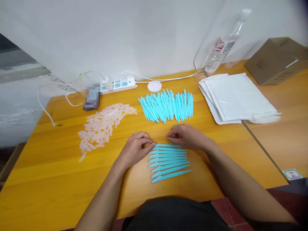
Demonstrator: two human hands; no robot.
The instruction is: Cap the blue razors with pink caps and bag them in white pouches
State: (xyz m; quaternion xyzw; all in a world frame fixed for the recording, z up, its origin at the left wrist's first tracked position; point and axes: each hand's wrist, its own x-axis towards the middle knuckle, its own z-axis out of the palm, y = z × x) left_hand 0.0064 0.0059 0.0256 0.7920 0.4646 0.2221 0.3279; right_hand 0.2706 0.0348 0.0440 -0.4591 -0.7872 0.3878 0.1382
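My left hand (137,147) is closed, thumb and forefinger pinched at the left end of the farthest turquoise eyebrow razor (168,145) in a row. Several more razors (168,158) lie below it, side by side, their wider ends to the left. Just beyond the row's right end, my right hand (181,136) has its fingers curled together; whatever they may hold is hidden. A dense heap of turquoise razors (167,106) lies past both hands. To the left spreads a loose pile of pale, translucent, narrow covers (99,125).
Against the wall stand a white power strip (124,85) with cables, a round white lid (154,86) and a clear bottle (223,45). White plastic bags (238,96) and a cardboard box (276,61) occupy the right. A blurred dark object (92,97) sits back left.
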